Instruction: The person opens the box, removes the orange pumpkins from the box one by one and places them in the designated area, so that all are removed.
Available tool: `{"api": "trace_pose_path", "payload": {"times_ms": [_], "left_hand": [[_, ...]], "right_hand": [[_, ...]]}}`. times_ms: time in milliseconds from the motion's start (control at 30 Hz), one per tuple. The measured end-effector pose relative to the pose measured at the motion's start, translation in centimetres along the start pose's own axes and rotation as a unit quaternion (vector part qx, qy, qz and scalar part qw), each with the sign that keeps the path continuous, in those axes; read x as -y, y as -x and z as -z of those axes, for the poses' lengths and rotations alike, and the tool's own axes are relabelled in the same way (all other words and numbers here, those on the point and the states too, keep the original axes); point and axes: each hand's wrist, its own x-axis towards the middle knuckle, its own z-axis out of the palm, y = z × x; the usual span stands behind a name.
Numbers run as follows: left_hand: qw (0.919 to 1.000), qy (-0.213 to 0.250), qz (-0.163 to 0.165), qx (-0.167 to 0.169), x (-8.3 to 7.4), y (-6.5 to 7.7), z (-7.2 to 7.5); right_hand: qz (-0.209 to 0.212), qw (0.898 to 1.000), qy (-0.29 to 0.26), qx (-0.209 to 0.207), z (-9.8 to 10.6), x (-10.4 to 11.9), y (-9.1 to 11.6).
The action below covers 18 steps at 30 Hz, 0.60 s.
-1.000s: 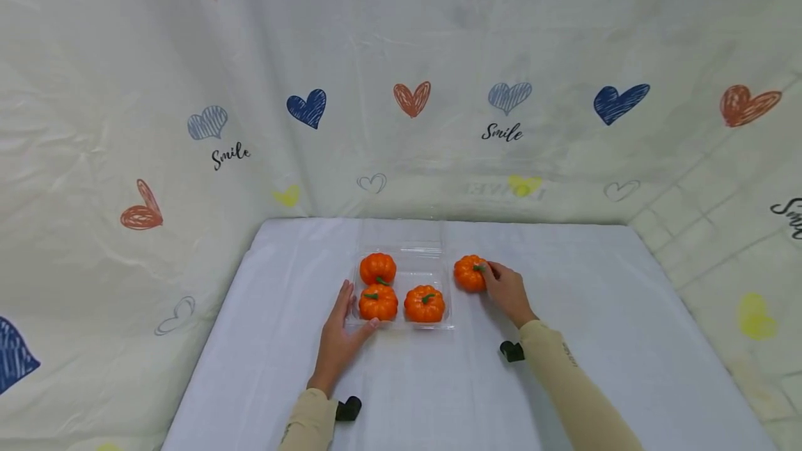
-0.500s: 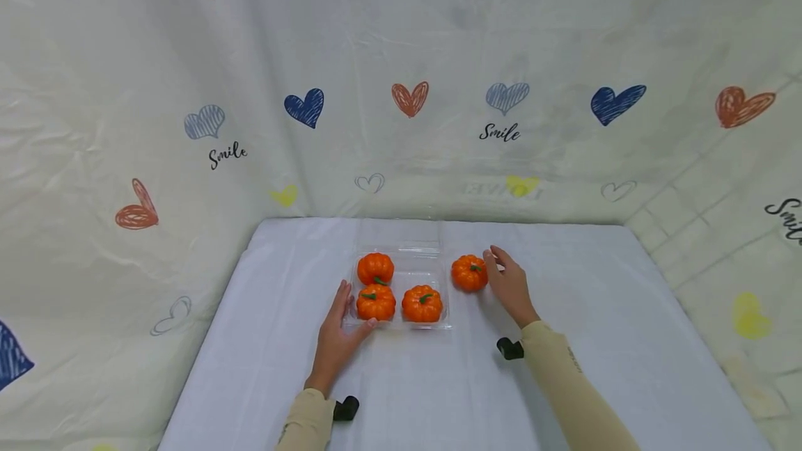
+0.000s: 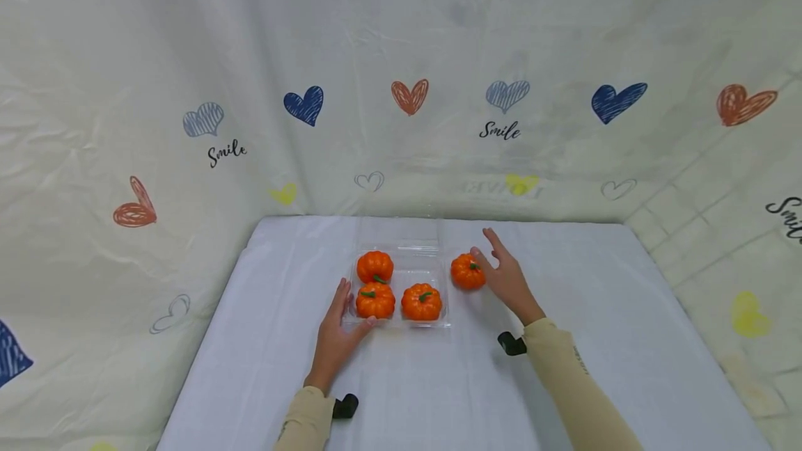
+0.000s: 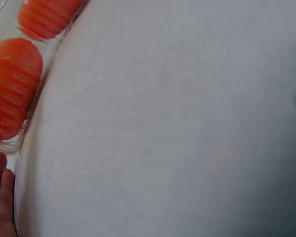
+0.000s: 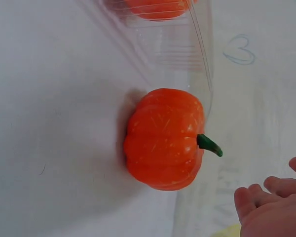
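A clear plastic clamshell box (image 3: pixel 413 277) lies with its lid folded back on the white table. In it sit three small orange pumpkins: one at the back left (image 3: pixel 374 267), one at the front left (image 3: pixel 375 301) and one at the front right (image 3: pixel 421 302). My left hand (image 3: pixel 336 339) rests against the box's front left corner, fingers straight along its side and thumb at the front edge. A fourth orange pumpkin (image 5: pixel 164 139) with a green stem stands on the table just right of the box. Over its right side hovers my right hand (image 3: pixel 509 282), fingers spread, holding nothing.
The white cloth-covered table (image 3: pixel 420 388) ends at a curtain (image 3: pixel 451 152) printed with hearts and words. The transparent lid (image 3: pixel 398 232) reaches back close to that curtain. Dark wrist mounts (image 3: pixel 346 406) sit by both sleeves.
My right hand has let go of the pumpkin beside the box, and its fingers have straightened and lifted off. The left hand stays at the box, and the pumpkins keep their places.
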Motion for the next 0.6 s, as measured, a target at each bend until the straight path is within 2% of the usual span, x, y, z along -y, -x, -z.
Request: {"api": "trace_pose_path", "payload": {"times_ms": [367,600], "left_hand": [[1.0000,0.000,-0.006,0.000,0.1,-0.1,0.1],[1.0000,0.008,0.001,0.003,0.0,0.1,0.1]], "right_hand": [[0.050,0.998,-0.017,0.019,-1.9,2.1,1.1],[0.076,0.995,-0.011,0.062,-3.4,2.4,2.0]]}}
